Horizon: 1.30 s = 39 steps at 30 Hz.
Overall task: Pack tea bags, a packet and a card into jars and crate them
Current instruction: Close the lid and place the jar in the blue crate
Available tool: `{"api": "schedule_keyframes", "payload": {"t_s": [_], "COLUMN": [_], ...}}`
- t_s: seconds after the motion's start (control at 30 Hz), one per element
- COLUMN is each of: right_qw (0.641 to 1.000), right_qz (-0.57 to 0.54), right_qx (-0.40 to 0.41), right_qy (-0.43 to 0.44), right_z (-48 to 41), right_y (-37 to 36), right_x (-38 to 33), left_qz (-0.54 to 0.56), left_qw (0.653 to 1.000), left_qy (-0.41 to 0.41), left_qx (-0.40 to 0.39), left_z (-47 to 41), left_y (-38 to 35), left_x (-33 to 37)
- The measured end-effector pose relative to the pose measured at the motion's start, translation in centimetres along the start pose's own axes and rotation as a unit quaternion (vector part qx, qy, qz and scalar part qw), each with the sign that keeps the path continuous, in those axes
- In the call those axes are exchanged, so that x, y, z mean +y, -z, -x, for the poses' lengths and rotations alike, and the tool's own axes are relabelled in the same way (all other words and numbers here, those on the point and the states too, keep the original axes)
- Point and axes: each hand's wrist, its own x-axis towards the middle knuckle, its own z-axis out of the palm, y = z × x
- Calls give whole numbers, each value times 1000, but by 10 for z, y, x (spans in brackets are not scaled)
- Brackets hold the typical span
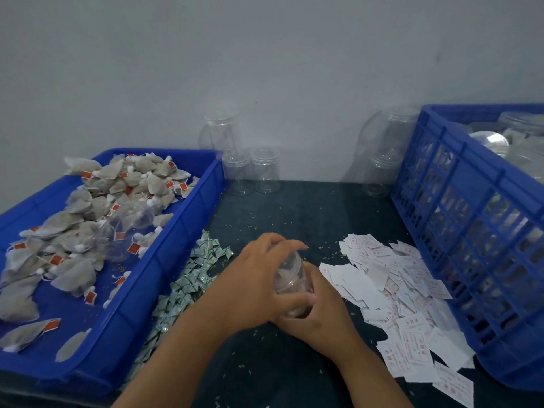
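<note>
Both hands hold one clear plastic jar (290, 273) with tea bags inside, tilted away from me over the dark table. My left hand (256, 278) wraps its side and top; my right hand (316, 315) grips its lower end. A blue tray (188, 213) at left holds a heap of tea bags (76, 231) with red tags and another clear jar (126, 228) lying on them. Small green packets (191, 275) lie beside the tray. White cards (397, 295) with red print are spread at right.
A tall blue crate (459, 225) at right holds filled clear jars (512, 136). Empty clear jars (250, 172) stand along the grey wall at the back, more of them (379, 169) next to the crate. Tea crumbs dot the table.
</note>
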Motion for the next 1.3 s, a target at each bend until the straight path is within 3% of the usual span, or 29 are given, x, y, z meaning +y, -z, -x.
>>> {"api": "schedule_keyframes", "payload": {"t_s": [0.17, 0.33, 0.53, 0.7, 0.8, 0.93, 1.03, 1.1, 1.2, 1.3], "right_qw": [1000, 1000, 999, 995, 996, 997, 999, 1000, 999, 1000], "right_qz": [19, 7, -7, -95, -87, -78, -14, 12, 33, 26], "right_qx": [-2, 6, 48, -28, -27, 7, 32, 14, 11, 3], "right_qy": [6, 15, 10, -10, -8, -5, 26, 24, 21, -1], "right_z": [1, -1, -1, -1, -1, 1, 1, 2, 3, 4], "right_y": [-3, -2, 2, 9, 9, 2, -2, -3, 2, 8], "right_x": [-3, -6, -5, -1, -3, -5, -10, -11, -10, -11], "left_qz": [-37, -60, 44, 152, 204, 30, 18, -20, -85, -37], "left_qw": [996, 993, 999, 981, 969, 997, 991, 986, 992, 999], "left_qy": [79, 97, 18, -100, -100, -31, 112, 161, 96, -6], "left_qx": [-32, -16, 9, -72, -95, -62, -76, -44, 19, 20], "left_z": [-7, -19, -30, -28, -27, -22, -18, -19, -19, -16], "left_y": [-6, -14, -10, 6, 11, 11, 0, -10, -17, -14], "left_x": [16, 28, 18, 8, 8, 14, 26, 36, 39, 25]}}
